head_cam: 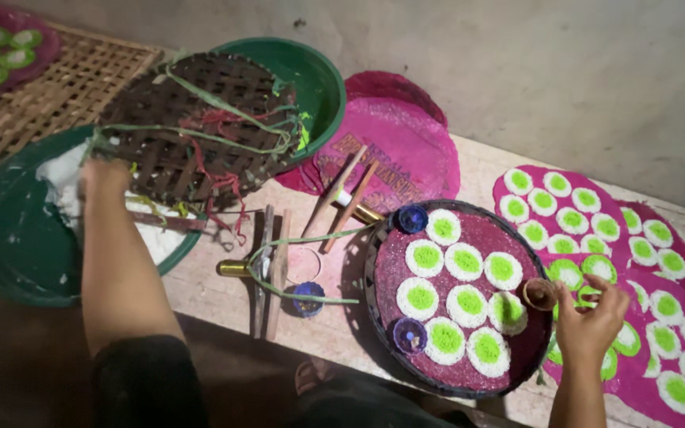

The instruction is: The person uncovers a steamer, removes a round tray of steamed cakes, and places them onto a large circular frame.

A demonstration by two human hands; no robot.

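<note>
Seen from above, the left hand point(103, 176) sinks into the white dough in the wide green plastic basin point(9, 238); its grip cannot be told. The right hand point(592, 321) pinches a small brown ring mould point(538, 293) just over the round woven tray of white-and-green cakes point(457, 297). The ring could likely clip the cake beneath it.

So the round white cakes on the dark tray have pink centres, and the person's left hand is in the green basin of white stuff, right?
Not quite: the head view shows the white cakes on the dark tray have green centres, not pink. The left hand is indeed at the green basin of white stuff.
</note>
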